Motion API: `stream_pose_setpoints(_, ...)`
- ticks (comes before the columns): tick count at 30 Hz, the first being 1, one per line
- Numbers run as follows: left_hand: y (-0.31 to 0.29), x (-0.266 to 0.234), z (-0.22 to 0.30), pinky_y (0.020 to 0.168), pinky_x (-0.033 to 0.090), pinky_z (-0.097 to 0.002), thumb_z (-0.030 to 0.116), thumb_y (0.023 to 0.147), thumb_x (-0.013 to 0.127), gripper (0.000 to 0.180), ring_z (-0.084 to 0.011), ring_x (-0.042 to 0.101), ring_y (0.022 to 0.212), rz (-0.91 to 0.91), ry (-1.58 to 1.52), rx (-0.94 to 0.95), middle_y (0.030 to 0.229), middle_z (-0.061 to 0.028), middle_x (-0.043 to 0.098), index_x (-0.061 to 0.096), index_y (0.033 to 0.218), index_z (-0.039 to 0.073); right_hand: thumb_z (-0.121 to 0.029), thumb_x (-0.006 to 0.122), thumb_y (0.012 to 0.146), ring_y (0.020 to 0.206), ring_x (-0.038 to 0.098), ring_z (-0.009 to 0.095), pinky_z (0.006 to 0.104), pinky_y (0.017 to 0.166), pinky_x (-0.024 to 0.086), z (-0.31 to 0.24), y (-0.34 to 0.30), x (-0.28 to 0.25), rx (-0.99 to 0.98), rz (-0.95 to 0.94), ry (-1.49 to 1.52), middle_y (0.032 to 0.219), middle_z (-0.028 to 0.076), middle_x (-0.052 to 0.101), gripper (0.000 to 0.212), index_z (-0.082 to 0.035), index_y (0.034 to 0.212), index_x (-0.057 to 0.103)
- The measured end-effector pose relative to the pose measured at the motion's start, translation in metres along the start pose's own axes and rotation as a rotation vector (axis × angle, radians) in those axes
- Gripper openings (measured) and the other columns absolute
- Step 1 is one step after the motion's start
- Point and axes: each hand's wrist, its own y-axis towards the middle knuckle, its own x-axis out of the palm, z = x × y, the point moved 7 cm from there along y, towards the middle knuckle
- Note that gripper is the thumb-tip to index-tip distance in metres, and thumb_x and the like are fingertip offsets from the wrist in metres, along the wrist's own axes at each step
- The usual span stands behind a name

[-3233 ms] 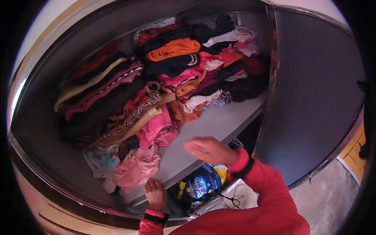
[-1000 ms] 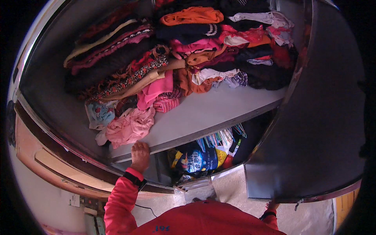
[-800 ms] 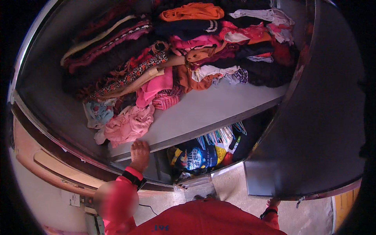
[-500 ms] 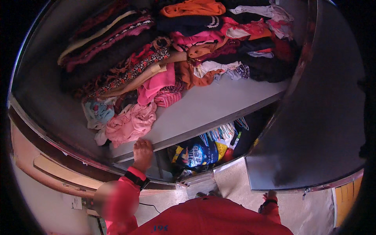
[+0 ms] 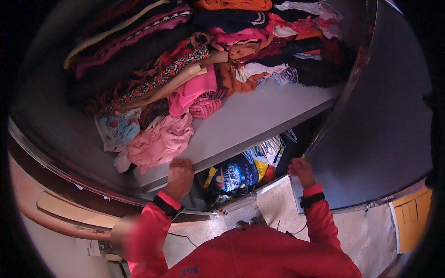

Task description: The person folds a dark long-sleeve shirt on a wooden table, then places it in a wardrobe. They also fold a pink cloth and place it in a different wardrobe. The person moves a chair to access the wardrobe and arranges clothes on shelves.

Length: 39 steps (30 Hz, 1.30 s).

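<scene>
My left hand [image 5: 180,178] is at the front edge of the grey shelf [image 5: 241,118], its fingers curled, just below a crumpled pink garment [image 5: 160,143]. Whether anything is inside those fingers is hidden. My right hand [image 5: 302,171] is raised beside the lower left corner of the dark wardrobe door [image 5: 371,139]. Its fingers are bent together, and I cannot make out what they hold, if anything. Next to the pink garment lies a light blue cloth [image 5: 121,127]. A bright pink cloth [image 5: 197,90] and a striped pink knit [image 5: 206,105] lie further back.
Folded clothes in rows fill the back of the shelf, with an orange garment [image 5: 234,4] at the far edge. Below the shelf are a blue and yellow printed bag [image 5: 236,176] and several clothes hangers [image 5: 269,150]. A dark cable [image 5: 183,237] runs along the floor.
My right hand has risen from below the door to its lower left corner. My left hand has shifted slightly right along the shelf edge. The view has shifted a little.
</scene>
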Motion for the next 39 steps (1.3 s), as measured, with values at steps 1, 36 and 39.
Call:
stream_pose_setpoints(1, 0.001, -0.002, -0.001, 0.068, 0.042, -0.0336, 0.011, 0.064, 0.058, 0.022, -0.0266, 0.056, 0.079, 0.026, -0.005, 0.000, 0.078, -0.0121, 0.060, 0.058, 0.083, 0.002, -0.023, 0.051, 0.087, 0.067, 0.059, 0.013, 0.0242, 0.055, 0.047, -0.020, 0.000, 0.011, -0.024, -0.013, 0.008, 0.077, 0.004, 0.061, 0.021, -0.004, 0.095, 0.056)
stream_pose_setpoints(36, 0.006, -0.004, 0.001, 0.063, 0.047, -0.0324, 0.012, 0.059, 0.063, 0.025, -0.0272, 0.057, 0.077, -0.074, 0.103, -0.016, 0.080, -0.0165, 0.058, 0.057, 0.081, 0.002, -0.011, 0.055, 0.073, 0.097, 0.053, 0.029, 0.0424, 0.081, 0.041, -0.317, 0.173, 0.185, -1.212, 0.327, -1.019, 0.104, 0.011, 0.056, 0.030, -0.007, 0.103, 0.056)
stream_pose_setpoints(39, 0.006, 0.002, 0.001, 0.063, 0.048, -0.0327, 0.012, 0.061, 0.062, 0.028, -0.0289, 0.057, 0.079, -0.131, 0.080, -0.015, 0.087, -0.0208, 0.057, 0.056, 0.085, 0.000, -0.014, 0.053, 0.076, 0.106, 0.047, 0.028, 0.0453, 0.088, 0.035, -0.326, 0.192, 0.211, -1.232, 0.301, -1.155, 0.114, 0.010, 0.051, 0.035, -0.009, 0.110, 0.051)
